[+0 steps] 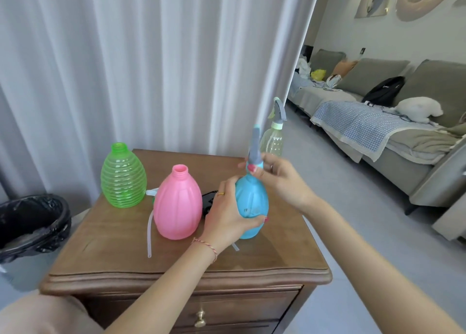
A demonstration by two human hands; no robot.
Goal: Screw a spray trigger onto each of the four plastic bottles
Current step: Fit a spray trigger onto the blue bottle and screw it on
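Fingers of my right hand (274, 174) are pinching the trigger collar (256, 165), turning squarely; left hand (227, 215) is clasping the blue bottle (252, 202) steady.

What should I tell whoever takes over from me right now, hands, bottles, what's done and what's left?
Left hand wraps the blue bottle, which is on the wooden cabinet. Right hand has its grip on the trigger collar at the bottle's neck, mid-screw.
Done: clear bottle, far edge, has its trigger.
Left: finish blue; pink bottle and green bottle stand open-necked. A loose tube lies beside the pink one.
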